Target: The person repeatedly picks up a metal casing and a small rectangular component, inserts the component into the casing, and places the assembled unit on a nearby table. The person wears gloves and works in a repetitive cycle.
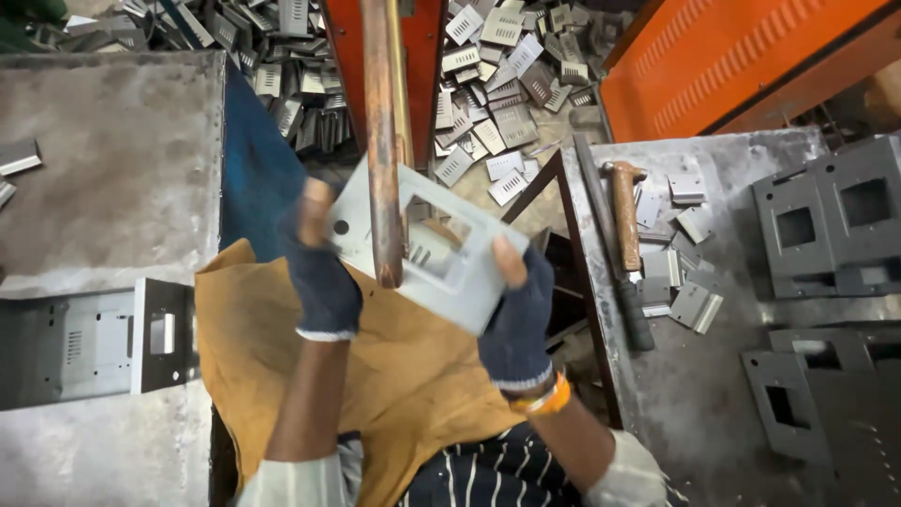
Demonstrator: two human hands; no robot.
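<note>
Both hands wear dark blue fingerless gloves and hold a grey sheet-metal box panel (455,282) with a rectangular cut-out. My left hand (319,272) grips its left edge near a round hole. My right hand (516,314) holds its lower right corner, thumb on top. A vertical copper rod (383,141) comes down from above in front of the panel, its tip touching or just over the panel's middle. A tan cloth (413,376) lies over my lap beneath.
Several small louvred metal pieces (497,75) litter the floor ahead. A hammer (624,216) and small bent plates (694,305) lie on the right table, with grey cut-out panels (826,225) stacked at its far side. A finished panel (103,343) rests on the left table. An orange machine housing (732,56) stands at top right.
</note>
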